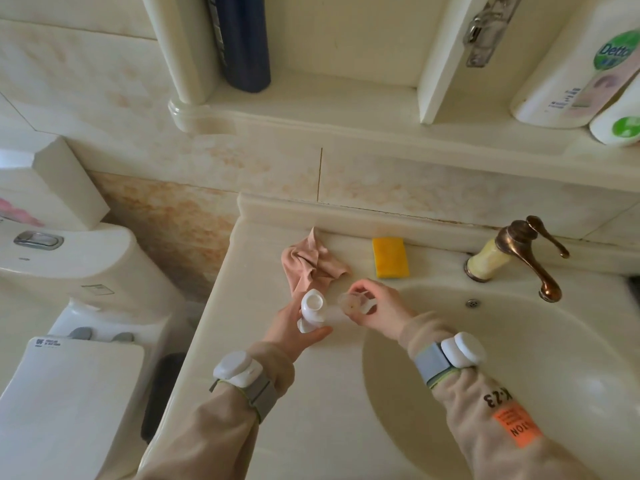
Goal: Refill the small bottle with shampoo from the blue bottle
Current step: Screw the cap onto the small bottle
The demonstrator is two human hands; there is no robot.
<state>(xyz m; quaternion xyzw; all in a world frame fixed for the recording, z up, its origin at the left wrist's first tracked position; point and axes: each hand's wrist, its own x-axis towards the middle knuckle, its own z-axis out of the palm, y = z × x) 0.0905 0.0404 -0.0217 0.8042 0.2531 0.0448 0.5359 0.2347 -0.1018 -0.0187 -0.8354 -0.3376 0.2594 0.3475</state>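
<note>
My left hand (294, 325) grips a small white bottle (311, 311) over the counter left of the basin. The bottle's mouth is uncovered and faces up toward me. Just to its right, my right hand (375, 306) pinches a clear cap (353, 304), held apart from the bottle's neck. The tall dark blue bottle (242, 39) stands upright on the shelf above, far from both hands; its top is cut off by the frame.
A pink cloth (311, 263) and a yellow sponge (390, 257) lie on the counter behind my hands. The sink basin (519, 358) with a bronze faucet (526, 251) is at right. White bottles (571, 74) stand on the right shelf. A toilet (69, 306) is at left.
</note>
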